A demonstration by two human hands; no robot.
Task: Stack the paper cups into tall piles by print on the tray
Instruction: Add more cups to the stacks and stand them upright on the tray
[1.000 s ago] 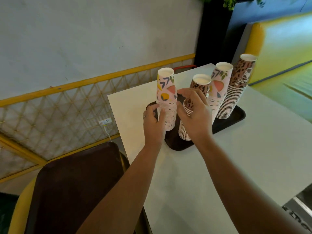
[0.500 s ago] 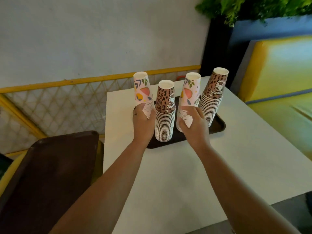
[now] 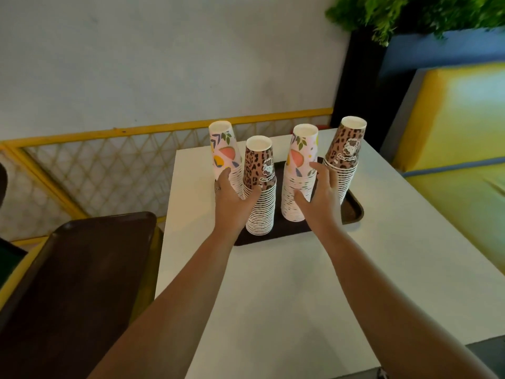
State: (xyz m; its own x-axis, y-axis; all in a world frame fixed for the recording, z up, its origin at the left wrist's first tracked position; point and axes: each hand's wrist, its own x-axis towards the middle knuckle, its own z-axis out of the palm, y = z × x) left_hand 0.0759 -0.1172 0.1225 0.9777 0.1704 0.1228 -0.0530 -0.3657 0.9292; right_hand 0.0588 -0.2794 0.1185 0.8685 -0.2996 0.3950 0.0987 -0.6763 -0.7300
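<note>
Head view puts four tall piles of upside-down paper cups on the dark tray (image 3: 355,212), just above the middle of the frame. From left to right you see the far-left floral pile (image 3: 225,151), leaning left, then a leopard pile (image 3: 259,187), then a second floral pile (image 3: 299,170), then the far-right leopard pile (image 3: 345,154), leaning right. The tray sits near the far edge of the white table (image 3: 300,296), which fills the lower centre and right.

Your left hand (image 3: 232,198) grasps the far-left floral pile at its lower half, fingers curled round its left side and thumb pressed into the gap against the neighbouring leopard pile. Your right hand (image 3: 319,198) is released: the fingers are spread and fairly straight, lying against the right side of the second floral pile, with the thumb touching its front. Whether they reach the far-right leopard pile you cannot tell.

At lower left a second brown tray (image 3: 76,283) lies off the table. Behind it runs a yellow railing (image 3: 164,127) with mesh below. A yellow cushion (image 3: 451,119) fills the right edge, and green foliage (image 3: 410,12) hangs at upper right.
</note>
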